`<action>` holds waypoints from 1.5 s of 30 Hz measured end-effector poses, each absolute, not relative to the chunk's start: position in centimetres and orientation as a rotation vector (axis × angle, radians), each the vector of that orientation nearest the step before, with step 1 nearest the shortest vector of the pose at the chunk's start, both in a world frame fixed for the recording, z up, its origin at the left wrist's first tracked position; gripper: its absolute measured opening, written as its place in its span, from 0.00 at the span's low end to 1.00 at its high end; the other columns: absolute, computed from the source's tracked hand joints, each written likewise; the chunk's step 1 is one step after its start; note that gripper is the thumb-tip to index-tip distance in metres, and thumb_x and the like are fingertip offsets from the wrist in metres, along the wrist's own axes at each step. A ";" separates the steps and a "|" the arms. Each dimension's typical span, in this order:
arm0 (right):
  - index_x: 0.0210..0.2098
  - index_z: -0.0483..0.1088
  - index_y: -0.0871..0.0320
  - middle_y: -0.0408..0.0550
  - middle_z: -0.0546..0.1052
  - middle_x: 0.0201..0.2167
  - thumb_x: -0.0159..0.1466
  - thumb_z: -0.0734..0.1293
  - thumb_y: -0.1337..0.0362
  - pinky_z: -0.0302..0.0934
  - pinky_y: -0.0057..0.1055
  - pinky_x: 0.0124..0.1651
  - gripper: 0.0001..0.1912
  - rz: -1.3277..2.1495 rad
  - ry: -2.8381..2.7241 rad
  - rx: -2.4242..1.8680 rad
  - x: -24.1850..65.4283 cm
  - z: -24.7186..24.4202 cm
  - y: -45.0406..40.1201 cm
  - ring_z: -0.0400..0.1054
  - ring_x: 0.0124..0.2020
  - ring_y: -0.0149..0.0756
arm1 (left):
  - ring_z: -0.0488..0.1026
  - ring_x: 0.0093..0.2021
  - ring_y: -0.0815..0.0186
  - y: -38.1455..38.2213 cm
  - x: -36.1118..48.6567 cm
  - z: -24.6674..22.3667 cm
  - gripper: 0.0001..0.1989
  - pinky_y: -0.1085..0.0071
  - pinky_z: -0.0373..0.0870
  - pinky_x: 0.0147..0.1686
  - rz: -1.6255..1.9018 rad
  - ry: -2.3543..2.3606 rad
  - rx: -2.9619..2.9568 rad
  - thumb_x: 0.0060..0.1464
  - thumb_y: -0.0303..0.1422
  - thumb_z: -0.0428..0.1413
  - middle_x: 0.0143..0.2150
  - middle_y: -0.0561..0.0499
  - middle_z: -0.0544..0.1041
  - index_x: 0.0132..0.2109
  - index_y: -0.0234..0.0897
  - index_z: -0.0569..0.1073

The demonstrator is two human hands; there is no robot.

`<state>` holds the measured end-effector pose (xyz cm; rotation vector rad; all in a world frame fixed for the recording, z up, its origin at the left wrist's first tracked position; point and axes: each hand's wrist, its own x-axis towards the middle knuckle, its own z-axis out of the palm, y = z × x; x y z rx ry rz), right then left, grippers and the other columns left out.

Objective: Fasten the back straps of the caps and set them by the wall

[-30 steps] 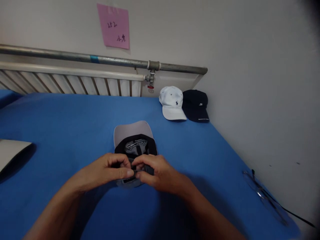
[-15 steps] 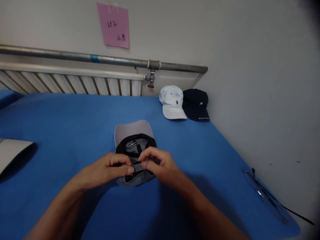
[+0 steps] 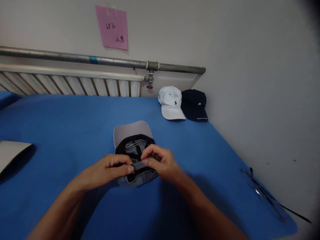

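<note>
A grey baseball cap (image 3: pixel 133 130) lies upside down on the blue surface, its brim pointing away from me and its dark inside showing. Across its near side runs the narrow grey back strap (image 3: pixel 139 165). My left hand (image 3: pixel 113 168) pinches the strap's left end between thumb and forefinger. At the strap's right end, my right hand (image 3: pixel 160 161) grips it the same way. The short stretch of strap between both hands looks fairly straight. My fingers hide whatever fastener the strap has.
A white cap (image 3: pixel 171 101) and a dark navy cap (image 3: pixel 194 104) stand side by side at the back right against the wall. Eyeglasses (image 3: pixel 262 193) lie at the right edge of the blue surface (image 3: pixel 75 126). A pale curved object (image 3: pixel 12 153) sits at left; a radiator (image 3: pixel 82 85) is behind.
My right hand has shifted slightly right and up along the strap, so a little more of it shows between the hands. The whole view has moved slightly.
</note>
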<state>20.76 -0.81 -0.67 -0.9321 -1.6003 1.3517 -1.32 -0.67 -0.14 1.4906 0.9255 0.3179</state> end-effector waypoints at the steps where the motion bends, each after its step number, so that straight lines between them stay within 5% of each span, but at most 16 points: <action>1: 0.29 0.71 0.56 0.37 0.67 0.22 0.56 0.66 0.70 0.54 0.27 0.31 0.03 1.361 -1.604 -0.925 20.8 -0.6 -0.9 0.58 0.25 0.26 | 0.57 0.27 0.72 -0.7 -1.3 -0.2 0.19 0.73 0.55 0.26 0.320 0.914 1.485 0.58 0.48 0.55 0.26 0.56 0.62 0.35 0.34 0.72; 17: 0.30 0.72 0.56 0.36 0.66 0.22 0.57 0.67 0.67 0.53 0.27 0.29 0.01 1.469 -1.585 -0.956 21.0 -0.6 -0.4 0.57 0.23 0.26 | 0.60 0.29 0.71 -1.0 -0.7 0.5 0.14 0.73 0.57 0.30 0.384 0.856 1.535 0.60 0.41 0.54 0.28 0.54 0.66 0.33 0.34 0.71; 27: 0.36 0.74 0.56 0.40 0.72 0.28 0.55 0.71 0.68 0.60 0.28 0.37 0.08 1.644 -1.621 -0.997 23.2 0.0 0.2 0.66 0.31 0.29 | 0.59 0.29 0.71 -1.0 -1.1 0.4 0.14 0.74 0.55 0.29 0.448 0.878 1.486 0.58 0.42 0.56 0.28 0.55 0.65 0.34 0.35 0.73; 45: 0.27 0.73 0.56 0.38 0.70 0.24 0.50 0.70 0.69 0.53 0.26 0.29 0.04 1.520 -1.291 -0.941 23.6 -0.7 1.0 0.61 0.25 0.27 | 0.65 0.34 0.68 -0.6 -1.7 0.4 0.15 0.71 0.62 0.35 0.419 0.917 1.533 0.57 0.44 0.57 0.34 0.52 0.71 0.39 0.35 0.74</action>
